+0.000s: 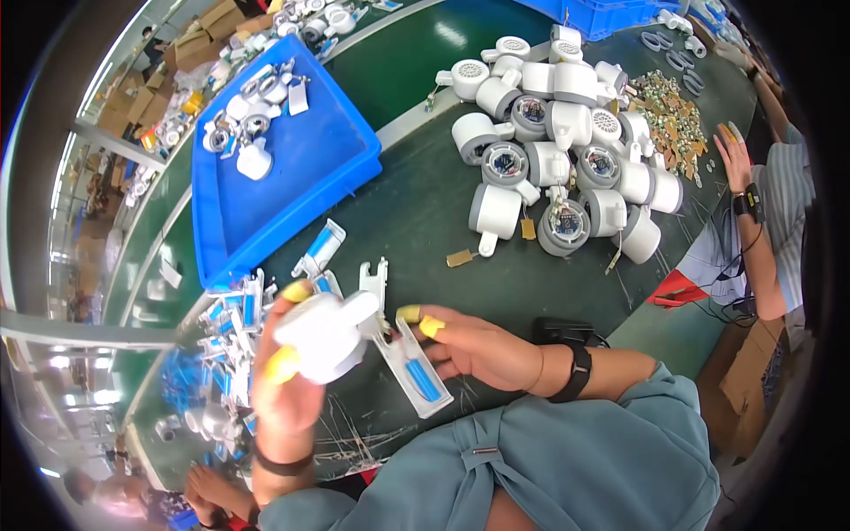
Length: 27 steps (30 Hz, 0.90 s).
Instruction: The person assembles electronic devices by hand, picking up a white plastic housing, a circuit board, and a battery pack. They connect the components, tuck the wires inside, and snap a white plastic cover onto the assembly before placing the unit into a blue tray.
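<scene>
My left hand [288,398], slightly blurred, grips a white round housing [320,341] with a short neck pointing to the right. Yellow covers wrap some fingertips on both hands. My right hand [491,354] has its thumb and fingers around the upper part of a white handle shell [414,376], in which a blue cylindrical battery lies. The shell's upper end meets the housing's neck, and a dark reddish bit shows there; whether they are joined I cannot tell. Just beyond lie an empty-looking white handle piece [374,281] and another handle shell with a blue battery [320,248].
A blue tray [292,199] with several white housings stands at the left. Handle shells with batteries [232,332] are heaped beside my left hand. Many white round housings [496,212] and small circuit boards [668,119] cover the right. A co-worker's hand [733,159] rests at the right edge.
</scene>
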Available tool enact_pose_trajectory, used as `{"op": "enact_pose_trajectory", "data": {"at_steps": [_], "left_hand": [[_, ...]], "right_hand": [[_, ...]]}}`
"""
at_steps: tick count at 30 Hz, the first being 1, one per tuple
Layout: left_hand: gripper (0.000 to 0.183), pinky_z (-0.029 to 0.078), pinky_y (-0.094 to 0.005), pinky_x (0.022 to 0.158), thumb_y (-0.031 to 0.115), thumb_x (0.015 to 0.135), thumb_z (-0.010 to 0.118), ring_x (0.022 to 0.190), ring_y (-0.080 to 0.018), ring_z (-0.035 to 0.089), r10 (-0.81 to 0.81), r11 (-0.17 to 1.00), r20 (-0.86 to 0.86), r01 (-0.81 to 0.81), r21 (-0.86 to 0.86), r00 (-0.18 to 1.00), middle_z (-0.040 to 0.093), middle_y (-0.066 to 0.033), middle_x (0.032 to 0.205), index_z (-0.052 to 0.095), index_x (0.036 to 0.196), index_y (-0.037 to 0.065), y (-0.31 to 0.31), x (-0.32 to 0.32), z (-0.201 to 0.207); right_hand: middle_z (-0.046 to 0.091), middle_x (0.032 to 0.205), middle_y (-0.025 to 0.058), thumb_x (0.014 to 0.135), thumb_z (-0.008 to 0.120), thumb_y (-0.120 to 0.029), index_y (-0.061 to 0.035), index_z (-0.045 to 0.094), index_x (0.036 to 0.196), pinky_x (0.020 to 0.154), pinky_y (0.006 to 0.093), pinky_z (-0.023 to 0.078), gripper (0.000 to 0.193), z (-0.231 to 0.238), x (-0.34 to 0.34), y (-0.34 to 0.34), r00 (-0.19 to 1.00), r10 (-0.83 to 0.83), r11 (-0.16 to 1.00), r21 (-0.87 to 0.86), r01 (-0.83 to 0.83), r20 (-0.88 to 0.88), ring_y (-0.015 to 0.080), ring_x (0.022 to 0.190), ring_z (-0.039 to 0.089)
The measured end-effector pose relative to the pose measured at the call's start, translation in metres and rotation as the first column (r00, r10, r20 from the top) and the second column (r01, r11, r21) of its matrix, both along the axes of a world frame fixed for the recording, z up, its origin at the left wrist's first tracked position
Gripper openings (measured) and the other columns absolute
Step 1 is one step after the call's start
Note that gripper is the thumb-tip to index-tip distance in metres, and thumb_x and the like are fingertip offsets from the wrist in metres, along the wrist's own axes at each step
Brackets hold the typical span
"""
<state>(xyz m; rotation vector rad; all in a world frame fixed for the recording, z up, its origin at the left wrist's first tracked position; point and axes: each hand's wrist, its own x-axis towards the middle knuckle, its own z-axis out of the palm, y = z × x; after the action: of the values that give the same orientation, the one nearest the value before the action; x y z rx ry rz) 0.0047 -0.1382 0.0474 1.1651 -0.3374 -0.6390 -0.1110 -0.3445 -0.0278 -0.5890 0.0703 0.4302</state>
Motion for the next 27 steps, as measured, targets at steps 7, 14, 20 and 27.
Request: {"op": "enact_pose_trajectory", "data": {"at_steps": [7,14,20,27], "left_hand": [[0.056,0.056,-0.0392,0.074,0.039,0.093,0.053,0.103,-0.0285,0.061,0.141,0.979,-0.245,-0.099,0.178,0.959,0.057,-0.0161,0.12,0.043,0.133,0.0,0.012,-0.025,-0.063],[0.063,0.056,-0.0481,0.078,0.038,0.087,0.056,0.107,-0.0389,0.058,-0.005,0.993,-0.273,-0.027,-0.113,0.962,0.052,-0.0238,0.127,0.042,0.134,-0.002,0.014,-0.027,-0.063],[0.064,0.049,-0.0479,0.092,0.037,0.081,0.064,0.112,-0.0345,0.056,0.014,0.988,-0.218,-0.047,-0.147,0.976,0.052,-0.0192,0.127,0.043,0.129,0.0,0.02,-0.033,-0.07],[0.05,0.041,-0.0382,0.1,0.022,0.081,0.07,0.113,-0.0265,0.056,-0.022,0.944,0.171,-0.036,0.327,0.985,0.06,-0.0128,0.119,0.051,0.121,-0.001,0.039,-0.031,-0.073]], "right_hand": [[0.061,0.108,0.0055,0.093,0.051,-0.014,-0.0041,0.044,0.131,0.078,0.0266,0.049,0.04,-0.01,-0.009,0.008,0.981,0.006,0.972,-0.228,-0.051,-0.192,0.0114,0.093,0.06],[0.061,0.104,0.0057,0.088,0.061,-0.012,-0.0008,0.047,0.126,0.079,0.0248,0.046,0.042,-0.019,-0.014,0.01,0.992,-0.112,0.858,-0.498,0.124,0.054,0.0098,0.091,0.057],[0.062,0.098,0.0025,0.087,0.064,-0.013,-0.0003,0.054,0.118,0.079,0.0249,0.047,0.035,-0.013,-0.007,0.002,0.997,-0.077,0.848,-0.525,0.077,0.022,0.0096,0.088,0.059],[0.064,0.098,0.0081,0.085,0.061,-0.005,-0.0011,0.055,0.116,0.081,0.029,0.049,0.033,-0.01,-0.006,0.005,0.9,0.024,0.4,-0.829,0.39,0.435,0.015,0.089,0.062]]}}
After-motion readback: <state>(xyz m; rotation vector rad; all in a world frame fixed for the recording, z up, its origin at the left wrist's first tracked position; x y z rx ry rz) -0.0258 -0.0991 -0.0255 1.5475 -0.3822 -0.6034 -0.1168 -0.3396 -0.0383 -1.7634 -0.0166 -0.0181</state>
